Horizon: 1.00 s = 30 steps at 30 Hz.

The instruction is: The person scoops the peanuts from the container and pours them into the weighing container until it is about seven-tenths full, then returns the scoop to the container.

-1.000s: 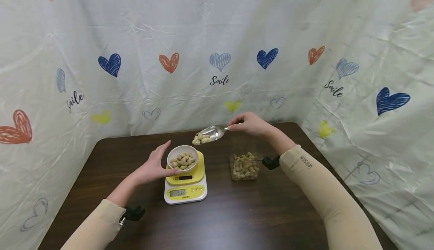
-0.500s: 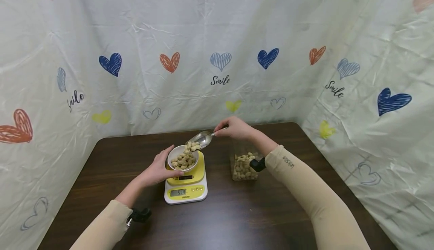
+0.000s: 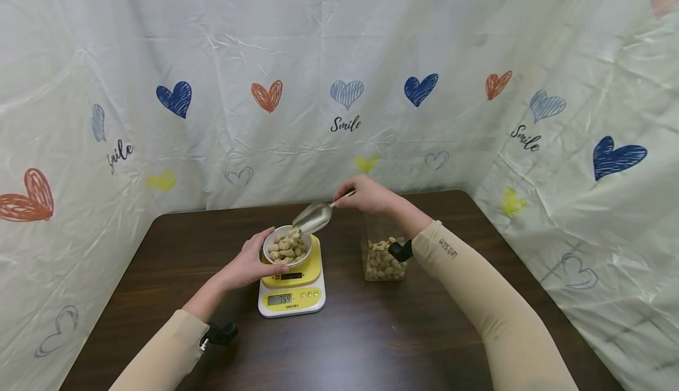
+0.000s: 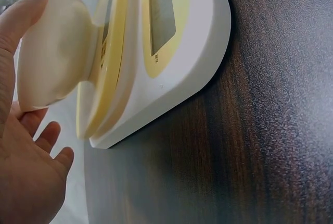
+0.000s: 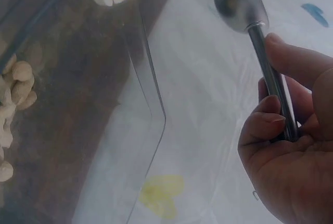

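My left hand [image 3: 249,268] holds the side of a white bowl [image 4: 54,52], thumb at the near rim and fingers round the far side. Peanuts [image 3: 284,252] fill much of the bowl, which stands on a yellow and white kitchen scale [image 3: 311,301]; the display seems to read 75.9. In my right hand [image 3: 366,195] is the handle of a metal scoop [image 3: 314,217], gripped between thumb and curled fingers in the right wrist view. The scoop tilts down to the left, its mouth right at the bowl's far right rim, with peanuts at its lip.
A clear square container [image 3: 366,255] of peanuts stands right of the scale, below my right forearm; its transparent edges cross the right wrist view. All stands on a dark wooden table [image 3: 361,344]. A white curtain [image 3: 297,161] printed with hearts hangs behind and at the sides.
My right hand brought the scoop left to the bowl and tipped it, and peanuts slid in. The heap has grown; the display went from 51.4 to about 75.9. My left hand closed in on the bowl.
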Each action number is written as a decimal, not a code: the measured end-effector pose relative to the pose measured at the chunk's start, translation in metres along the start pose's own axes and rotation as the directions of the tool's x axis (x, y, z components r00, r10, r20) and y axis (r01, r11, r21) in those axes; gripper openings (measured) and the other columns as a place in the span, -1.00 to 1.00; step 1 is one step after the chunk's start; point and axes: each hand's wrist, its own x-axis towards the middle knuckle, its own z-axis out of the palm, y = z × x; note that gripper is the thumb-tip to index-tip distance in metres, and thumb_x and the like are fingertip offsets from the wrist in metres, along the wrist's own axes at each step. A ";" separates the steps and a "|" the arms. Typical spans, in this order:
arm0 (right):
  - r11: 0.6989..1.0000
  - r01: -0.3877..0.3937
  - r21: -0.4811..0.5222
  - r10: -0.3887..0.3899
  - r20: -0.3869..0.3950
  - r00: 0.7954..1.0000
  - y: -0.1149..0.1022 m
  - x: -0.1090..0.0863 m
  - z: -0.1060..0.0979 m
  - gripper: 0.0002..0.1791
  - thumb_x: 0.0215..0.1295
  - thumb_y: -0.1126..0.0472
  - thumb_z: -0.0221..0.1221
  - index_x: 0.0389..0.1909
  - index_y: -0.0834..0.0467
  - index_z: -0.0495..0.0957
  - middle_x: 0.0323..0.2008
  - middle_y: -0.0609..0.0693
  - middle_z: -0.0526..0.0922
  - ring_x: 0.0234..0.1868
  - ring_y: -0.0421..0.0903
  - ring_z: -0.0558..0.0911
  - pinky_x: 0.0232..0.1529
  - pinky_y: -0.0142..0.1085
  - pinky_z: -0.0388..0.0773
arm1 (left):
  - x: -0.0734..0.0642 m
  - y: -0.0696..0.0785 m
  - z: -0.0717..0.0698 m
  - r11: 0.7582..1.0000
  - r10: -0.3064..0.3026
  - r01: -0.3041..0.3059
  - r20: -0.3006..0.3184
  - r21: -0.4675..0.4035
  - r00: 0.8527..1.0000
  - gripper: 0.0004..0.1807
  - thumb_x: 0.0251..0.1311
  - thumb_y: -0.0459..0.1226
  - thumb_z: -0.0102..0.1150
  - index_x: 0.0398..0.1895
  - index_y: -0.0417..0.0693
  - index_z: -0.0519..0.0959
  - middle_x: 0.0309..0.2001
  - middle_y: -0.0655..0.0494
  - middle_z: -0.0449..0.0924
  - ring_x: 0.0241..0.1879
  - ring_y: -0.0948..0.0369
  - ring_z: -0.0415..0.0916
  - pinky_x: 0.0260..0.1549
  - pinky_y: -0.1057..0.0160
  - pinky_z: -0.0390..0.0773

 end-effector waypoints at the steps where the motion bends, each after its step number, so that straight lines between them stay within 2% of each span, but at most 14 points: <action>1: 1.000 0.003 -0.003 -0.003 0.000 1.000 0.000 0.000 -0.001 -0.83 0.39 0.12 0.34 -0.08 0.06 0.75 -0.01 -0.04 0.68 0.01 -0.05 0.62 0.01 -0.10 0.55 | 0.000 0.000 0.000 1.000 0.003 -0.003 0.000 0.000 1.000 0.27 0.02 0.19 0.51 0.66 -0.02 -0.05 0.51 -0.20 0.06 0.46 -0.14 -0.01 0.27 -0.34 0.21; 13: 1.000 0.028 -0.013 -0.028 -0.024 0.999 0.007 -0.022 -0.025 -0.78 0.40 0.10 0.33 -0.02 0.07 0.74 0.02 -0.04 0.69 0.04 -0.03 0.63 0.01 -0.07 0.57 | 0.002 0.000 0.004 1.000 0.000 0.000 -0.004 -0.010 1.000 0.27 0.01 0.18 0.53 0.65 -0.01 -0.03 0.50 -0.18 0.10 0.47 -0.15 -0.02 0.29 -0.36 0.17; 19: 0.999 0.036 -0.005 -0.036 -0.061 0.998 0.019 -0.042 -0.046 -0.69 0.39 0.05 0.33 0.03 0.14 0.73 0.05 -0.01 0.65 0.08 0.00 0.57 0.03 -0.03 0.53 | 0.001 -0.001 0.004 1.000 -0.019 0.019 -0.002 -0.010 1.000 0.29 0.01 0.20 0.51 0.66 0.00 -0.06 0.54 -0.19 0.02 0.51 -0.18 -0.09 0.31 -0.40 0.11; 30: 1.000 -0.006 -0.012 0.004 -0.152 0.988 0.043 -0.082 -0.088 -0.71 0.40 0.00 0.32 0.01 0.06 0.74 0.06 0.02 0.65 0.09 0.00 0.57 0.04 -0.03 0.51 | 0.000 0.002 0.004 0.999 -0.039 0.039 0.000 -0.012 0.999 0.28 0.01 0.19 0.52 0.66 0.04 -0.06 0.56 -0.20 -0.02 0.52 -0.22 -0.13 0.30 -0.45 0.08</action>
